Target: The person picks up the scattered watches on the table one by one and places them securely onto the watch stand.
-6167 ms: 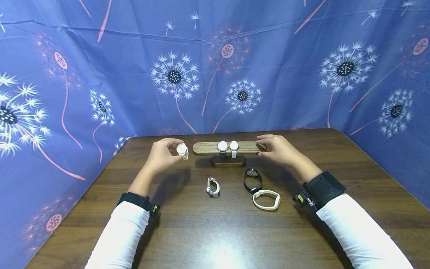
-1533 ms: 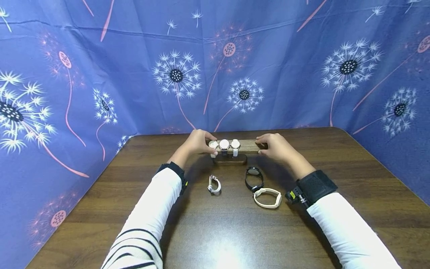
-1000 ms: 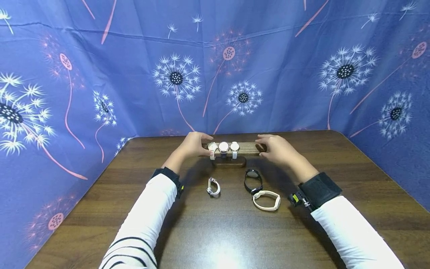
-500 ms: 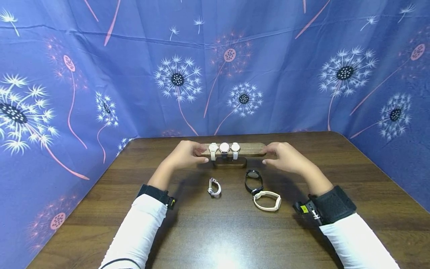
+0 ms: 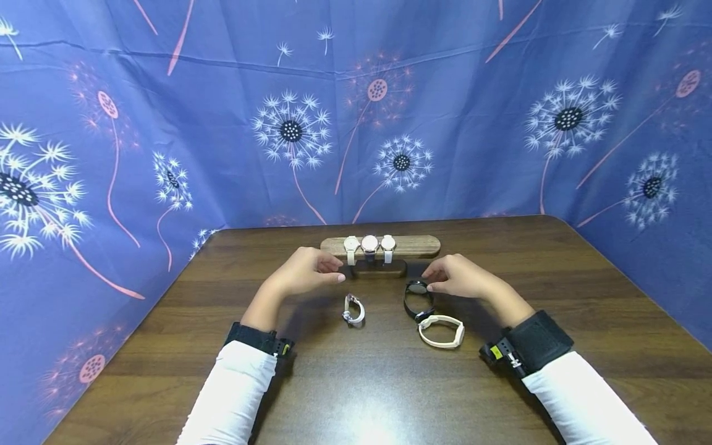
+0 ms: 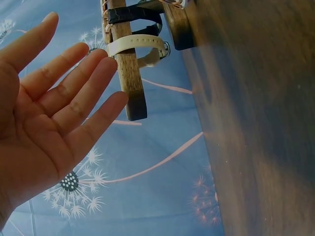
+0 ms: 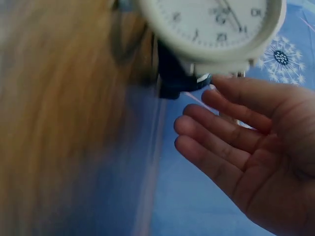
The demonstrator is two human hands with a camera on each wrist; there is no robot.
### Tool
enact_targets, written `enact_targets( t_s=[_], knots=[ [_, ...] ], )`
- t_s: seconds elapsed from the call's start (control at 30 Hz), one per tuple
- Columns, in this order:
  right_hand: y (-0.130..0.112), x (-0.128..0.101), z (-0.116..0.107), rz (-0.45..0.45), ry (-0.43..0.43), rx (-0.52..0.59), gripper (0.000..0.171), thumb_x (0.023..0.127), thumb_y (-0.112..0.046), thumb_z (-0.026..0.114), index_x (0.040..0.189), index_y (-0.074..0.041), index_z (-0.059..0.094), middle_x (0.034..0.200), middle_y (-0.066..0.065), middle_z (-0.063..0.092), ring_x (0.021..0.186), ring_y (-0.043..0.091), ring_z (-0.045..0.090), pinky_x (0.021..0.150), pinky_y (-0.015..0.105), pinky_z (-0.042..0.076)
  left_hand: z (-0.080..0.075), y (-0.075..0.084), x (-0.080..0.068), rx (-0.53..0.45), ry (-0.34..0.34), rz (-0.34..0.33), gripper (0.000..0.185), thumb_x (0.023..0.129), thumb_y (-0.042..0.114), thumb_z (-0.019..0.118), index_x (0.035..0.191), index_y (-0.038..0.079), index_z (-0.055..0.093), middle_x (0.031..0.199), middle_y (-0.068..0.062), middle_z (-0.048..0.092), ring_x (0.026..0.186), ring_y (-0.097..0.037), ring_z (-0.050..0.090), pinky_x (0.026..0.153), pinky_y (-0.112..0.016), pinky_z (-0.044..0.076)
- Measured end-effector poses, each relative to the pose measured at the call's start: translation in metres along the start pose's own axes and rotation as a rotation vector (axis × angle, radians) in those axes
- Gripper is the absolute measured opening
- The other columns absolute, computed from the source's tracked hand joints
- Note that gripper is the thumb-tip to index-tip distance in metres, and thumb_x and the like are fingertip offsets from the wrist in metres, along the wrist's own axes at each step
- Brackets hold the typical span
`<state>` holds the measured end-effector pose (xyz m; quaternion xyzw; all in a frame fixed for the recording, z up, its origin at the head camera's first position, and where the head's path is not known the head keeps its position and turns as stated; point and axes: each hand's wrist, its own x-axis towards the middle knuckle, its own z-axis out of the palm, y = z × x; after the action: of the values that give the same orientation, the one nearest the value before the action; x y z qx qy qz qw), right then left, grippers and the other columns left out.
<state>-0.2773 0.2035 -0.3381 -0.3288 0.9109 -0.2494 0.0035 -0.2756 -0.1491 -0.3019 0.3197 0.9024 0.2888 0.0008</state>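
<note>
Three watches hang side by side on the wooden bar of a watch stand (image 5: 414,246): a cream-strapped watch (image 5: 350,245), a dark-strapped watch (image 5: 369,244) and a white-strapped watch (image 5: 388,243). My left hand (image 5: 306,271) holds nothing, just in front of the bar's left end, its fingers extended in the left wrist view. With relaxed fingers, my right hand (image 5: 457,277) is at the upper end of a black watch (image 5: 411,303) on the table; whether it touches I cannot tell. A cream watch (image 5: 441,332) lies nearer, its white dial (image 7: 216,24) large in the right wrist view.
A small white watch (image 5: 354,310) lies on the brown wooden table (image 5: 311,383), in front of the stand's dark base (image 5: 379,268). Behind the table hangs a blue dandelion-print cloth (image 5: 467,123).
My left hand set the cream-strapped watch on the bar's left part, let go and drew back. My right hand left the bar's right end and moved down towards the black watch.
</note>
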Motion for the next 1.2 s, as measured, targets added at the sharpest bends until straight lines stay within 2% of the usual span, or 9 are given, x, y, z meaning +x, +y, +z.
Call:
enact_targets(
  t_s=[0.17,0.3,0.43,0.53,0.73,0.83,0.97,1.2],
  knots=[
    [0.001,0.005,0.003,-0.016,0.021,-0.006,0.016,0.082,-0.005,0.075,0.097,0.002,0.072,0.086,0.006,0.073,0.076,0.015,0.068,0.068,0.032,0.057,0.002,0.002,0.003,0.013,-0.008,0.011,0.033,0.088,0.024,0.073,0.110,0.000,0.071,0.097,-0.007,0.073,0.089,-0.017,0.070,0.080,-0.033,0.056],
    [-0.001,0.011,0.003,-0.028,-0.008,-0.025,0.016,0.080,-0.006,0.077,0.094,0.000,0.072,0.082,0.003,0.072,0.074,0.013,0.068,0.068,0.031,0.056,0.003,0.002,0.003,0.010,-0.020,0.000,0.034,0.089,0.025,0.073,0.112,-0.001,0.070,0.097,-0.006,0.073,0.090,-0.016,0.070,0.082,-0.033,0.056],
    [-0.003,0.017,0.005,-0.071,-0.020,-0.087,0.009,0.078,-0.003,0.078,0.082,-0.004,0.070,0.074,-0.002,0.069,0.068,0.009,0.064,0.063,0.028,0.055,0.004,0.002,0.003,-0.004,-0.028,0.009,0.035,0.089,0.025,0.073,0.112,-0.002,0.070,0.097,-0.006,0.073,0.090,-0.016,0.070,0.081,-0.032,0.056],
    [-0.004,0.019,0.006,-0.103,-0.008,-0.140,0.011,0.075,-0.001,0.077,0.074,-0.007,0.068,0.067,-0.006,0.065,0.062,0.005,0.060,0.058,0.026,0.052,0.005,0.004,0.003,-0.009,-0.023,0.023,0.034,0.089,0.024,0.073,0.111,-0.002,0.070,0.096,-0.006,0.074,0.089,-0.016,0.070,0.081,-0.032,0.056],
    [-0.006,0.017,0.007,-0.102,0.015,-0.172,0.009,0.075,-0.001,0.075,0.074,-0.007,0.068,0.066,-0.007,0.064,0.061,0.004,0.058,0.057,0.025,0.051,0.008,0.006,0.003,-0.013,-0.015,0.021,0.031,0.088,0.024,0.073,0.109,0.001,0.071,0.095,-0.005,0.073,0.088,-0.015,0.070,0.081,-0.031,0.056],
    [-0.008,0.015,0.003,-0.116,0.070,-0.168,0.008,0.075,0.000,0.074,0.075,-0.006,0.069,0.067,-0.007,0.064,0.061,0.004,0.059,0.057,0.025,0.052,0.009,0.005,0.003,-0.010,0.000,0.034,0.029,0.088,0.023,0.073,0.109,0.003,0.072,0.095,-0.004,0.073,0.087,-0.014,0.069,0.080,-0.030,0.056],
    [-0.016,0.012,-0.006,-0.143,0.184,-0.188,0.007,0.074,-0.001,0.074,0.076,-0.007,0.069,0.067,-0.007,0.063,0.060,0.005,0.058,0.055,0.026,0.051,0.010,0.009,0.004,0.005,0.043,0.061,0.026,0.089,0.023,0.073,0.106,0.003,0.073,0.093,-0.004,0.074,0.085,-0.013,0.070,0.078,-0.030,0.056],
    [-0.048,0.007,-0.027,-0.202,0.408,-0.311,0.010,0.074,-0.002,0.073,0.079,-0.007,0.067,0.069,-0.003,0.061,0.061,0.011,0.056,0.055,0.032,0.049,0.009,0.035,0.007,0.089,0.146,0.070,0.020,0.087,0.023,0.073,0.095,0.005,0.076,0.086,-0.002,0.074,0.078,-0.012,0.070,0.074,-0.031,0.056]
  ],
)
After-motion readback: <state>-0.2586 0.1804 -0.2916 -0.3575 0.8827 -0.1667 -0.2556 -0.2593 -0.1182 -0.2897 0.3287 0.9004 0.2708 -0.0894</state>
